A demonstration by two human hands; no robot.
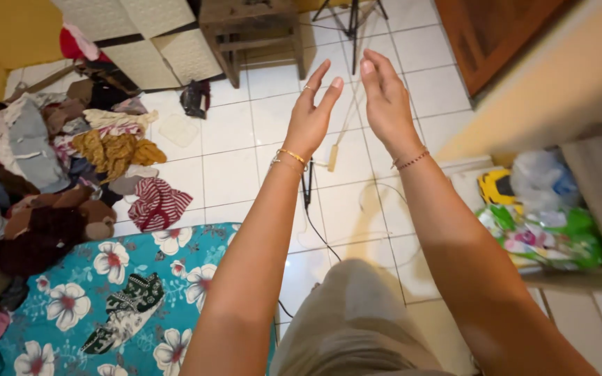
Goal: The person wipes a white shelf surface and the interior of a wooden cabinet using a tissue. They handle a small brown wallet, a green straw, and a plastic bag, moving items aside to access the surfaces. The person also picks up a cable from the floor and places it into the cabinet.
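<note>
Holding both hands up in front of us, we have the left hand (309, 118) and right hand (384, 97) empty, fingers straight, palms facing each other with a gap between, each grip spread on nothing. Nearest below lies the floral sheet (106, 292) on the floor, left of our knee, beside the heap of clothes (57, 160). We judge nothing is picked up yet; any pick-up calls for lowering a hand leftward.

White tiled floor (245, 150) bearing a heap of clothes (57, 160), a striped garment (158, 203), a teal flowered sheet (99, 299), a black cable (311, 223) and a wooden stool (249, 35).
</note>
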